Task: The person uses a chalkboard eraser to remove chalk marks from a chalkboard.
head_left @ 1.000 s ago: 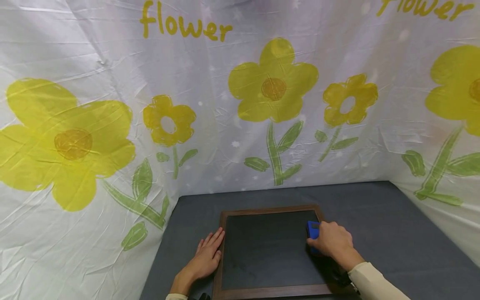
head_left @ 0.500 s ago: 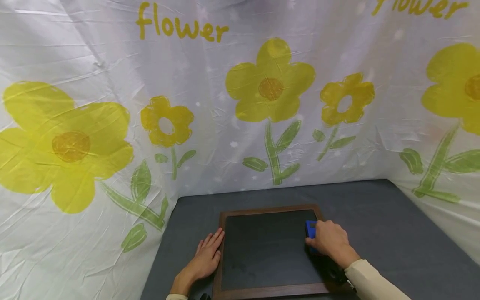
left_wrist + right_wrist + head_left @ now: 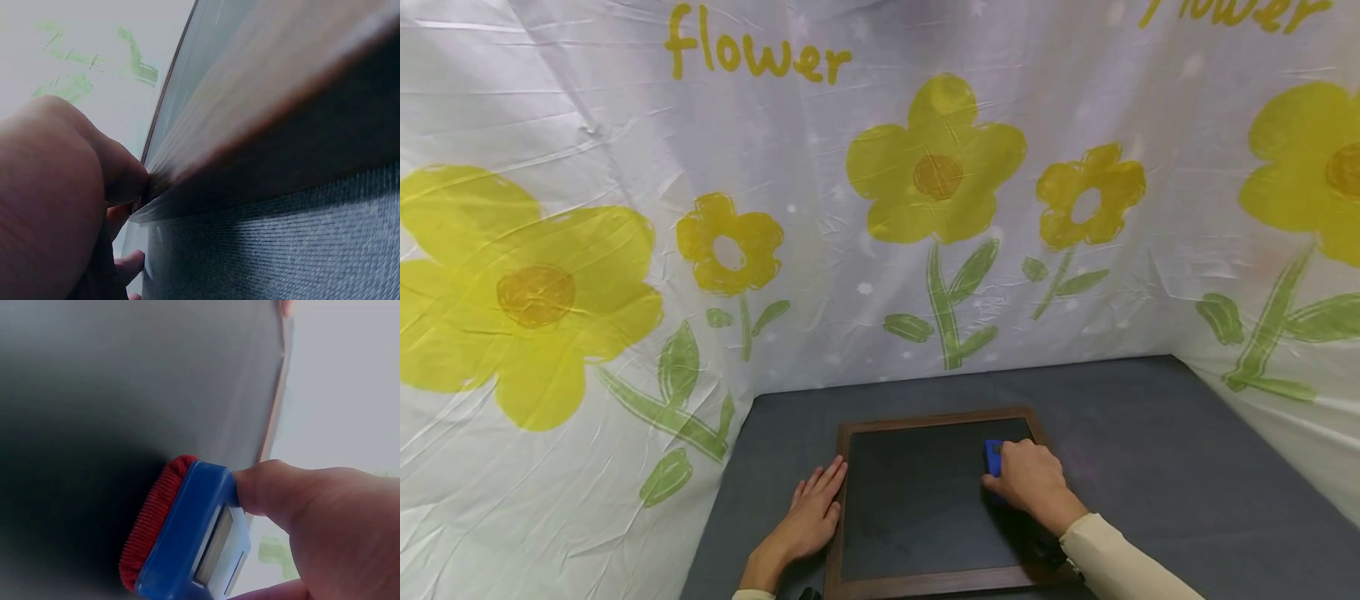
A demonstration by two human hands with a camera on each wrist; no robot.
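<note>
A chalkboard (image 3: 925, 508) in a brown wooden frame lies on the dark table. My right hand (image 3: 1033, 479) grips a blue board eraser (image 3: 993, 458) over the right part of the board. In the right wrist view, the red ribbed pad of the eraser (image 3: 156, 519) faces the black surface, and my thumb presses the blue casing. My left hand (image 3: 808, 512) rests at the left side of the frame, fingers extended, fingertips touching the wooden edge. From the left wrist view, that hand (image 3: 50, 187) is seen against the frame's side (image 3: 250, 119).
A dark grey cloth (image 3: 1150, 450) covers the table around the board. White fabric (image 3: 820, 292) printed with yellow flowers hangs behind and along both sides.
My right hand has slid left across the board with the eraser, away from the right side of the frame. The left hand stays in place. The head view has shifted slightly.
</note>
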